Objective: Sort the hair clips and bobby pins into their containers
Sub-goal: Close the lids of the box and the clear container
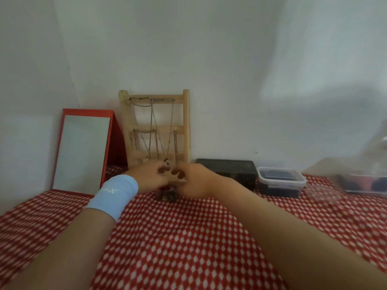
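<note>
Both hands are out at the far side of the table, right in front of the wooden rack [156, 126] that has chains hanging off it. The left hand [149, 176] (with the light blue wristband [114, 194]) and the right hand [193, 181] are nearly touching, fingers curled in toward each other around some small tan thing between them; it's too blurry to say what it is or whether either hand is really gripping it, so I can't call that. The key bit: just under and slightly nearer than the fingertips there's a little dark pile of clips [167, 194] on the red dotted cloth [178, 237], sitting in the gap between the two wrists. Both hands are about equally close, maybe the right a hair closer. I can't make out a long axis on any single clip or pin; it's just a clump. Containers are all off to the right: a black box [228, 170] just beside the right hand, closed as far as I can tell, then a clear tub [280, 182] with dark stuff in it, likely pins, then a round clear lid [323, 193] lying flat and another clear container [364, 183] at the edge, contents smeared. So my guess is anything picked up goes rightward, which suits the right hand.
</note>
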Action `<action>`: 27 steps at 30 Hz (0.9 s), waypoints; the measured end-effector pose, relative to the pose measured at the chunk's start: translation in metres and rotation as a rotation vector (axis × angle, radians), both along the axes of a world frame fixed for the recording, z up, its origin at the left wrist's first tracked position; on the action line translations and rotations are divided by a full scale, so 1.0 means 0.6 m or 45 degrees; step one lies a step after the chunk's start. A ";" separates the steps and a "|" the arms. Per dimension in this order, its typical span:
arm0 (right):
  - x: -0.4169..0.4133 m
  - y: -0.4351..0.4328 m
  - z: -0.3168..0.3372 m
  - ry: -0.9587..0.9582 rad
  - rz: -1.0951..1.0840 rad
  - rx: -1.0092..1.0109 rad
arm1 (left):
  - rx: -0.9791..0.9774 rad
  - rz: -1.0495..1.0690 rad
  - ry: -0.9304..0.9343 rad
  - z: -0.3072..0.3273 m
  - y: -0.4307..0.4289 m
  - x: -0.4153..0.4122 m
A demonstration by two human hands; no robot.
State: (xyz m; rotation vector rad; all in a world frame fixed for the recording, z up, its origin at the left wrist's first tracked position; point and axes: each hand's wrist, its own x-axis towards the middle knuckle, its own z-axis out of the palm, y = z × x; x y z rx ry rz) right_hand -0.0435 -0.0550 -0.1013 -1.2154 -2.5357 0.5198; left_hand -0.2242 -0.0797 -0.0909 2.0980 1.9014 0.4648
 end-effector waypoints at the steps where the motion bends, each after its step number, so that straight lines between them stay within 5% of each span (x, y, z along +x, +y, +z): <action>1: -0.010 -0.002 -0.005 0.004 0.018 -0.013 | -0.082 -0.056 0.011 -0.005 -0.002 -0.006; 14: 0.122 -0.007 0.022 0.147 -0.144 0.110 | 0.190 -0.132 -0.048 0.011 0.001 0.102; 20: 0.261 -0.021 0.051 0.268 -0.340 0.167 | 0.321 -0.280 -0.289 0.023 0.027 0.233; 27: 0.418 -0.012 0.046 -0.092 -0.676 0.115 | 0.243 -0.360 -0.294 0.007 0.063 0.371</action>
